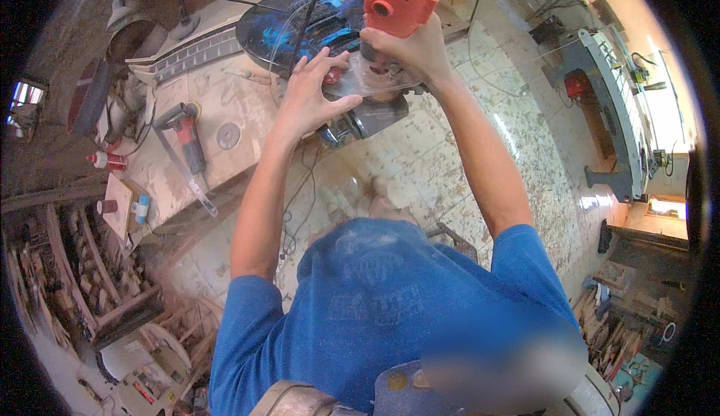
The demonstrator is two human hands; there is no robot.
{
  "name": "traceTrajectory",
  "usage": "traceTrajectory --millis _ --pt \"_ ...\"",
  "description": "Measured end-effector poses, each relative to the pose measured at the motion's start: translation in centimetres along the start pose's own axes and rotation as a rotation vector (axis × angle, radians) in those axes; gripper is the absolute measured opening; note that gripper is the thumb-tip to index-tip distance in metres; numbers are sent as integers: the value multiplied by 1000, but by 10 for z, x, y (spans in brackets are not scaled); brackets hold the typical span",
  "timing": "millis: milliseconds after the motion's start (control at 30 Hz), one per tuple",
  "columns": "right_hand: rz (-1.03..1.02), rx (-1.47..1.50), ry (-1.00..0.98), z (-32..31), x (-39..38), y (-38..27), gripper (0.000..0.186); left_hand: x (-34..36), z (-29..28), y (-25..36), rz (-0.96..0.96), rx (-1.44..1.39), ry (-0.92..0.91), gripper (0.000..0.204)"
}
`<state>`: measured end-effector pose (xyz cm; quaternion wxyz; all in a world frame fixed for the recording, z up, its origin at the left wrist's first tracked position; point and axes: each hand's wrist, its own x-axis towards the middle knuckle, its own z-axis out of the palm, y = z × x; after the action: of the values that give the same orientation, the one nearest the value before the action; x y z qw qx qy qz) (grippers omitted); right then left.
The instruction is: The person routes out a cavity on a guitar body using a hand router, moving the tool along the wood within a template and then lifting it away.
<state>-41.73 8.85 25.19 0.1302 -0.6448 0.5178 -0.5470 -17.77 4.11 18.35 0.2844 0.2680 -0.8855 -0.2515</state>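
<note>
My right hand (416,49) is wrapped round the lower body of a red power tool (391,0), which looks like a router with a clear base plate (364,79). My left hand (319,86) rests at the left side of that plate with fingers and thumb spread. Beneath sits a dark machine part (382,116) beside a black board with blue patterns (274,26), at the far end of the wooden workbench (247,127). What lies directly under the tool is mostly hidden.
An angle grinder (189,139), a metal disc (228,136) and a red bottle (109,161) lie on the bench. Wood offcuts (82,281) fill a rack at lower left. A long grey machine (611,116) stands at right. Cables (304,191) trail on the floor.
</note>
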Motion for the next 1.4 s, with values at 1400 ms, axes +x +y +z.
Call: traceTrajectory --millis 1400 --pt "-52 -57 1 2 3 -10 45 0 0 -2 -19 -6 2 64"
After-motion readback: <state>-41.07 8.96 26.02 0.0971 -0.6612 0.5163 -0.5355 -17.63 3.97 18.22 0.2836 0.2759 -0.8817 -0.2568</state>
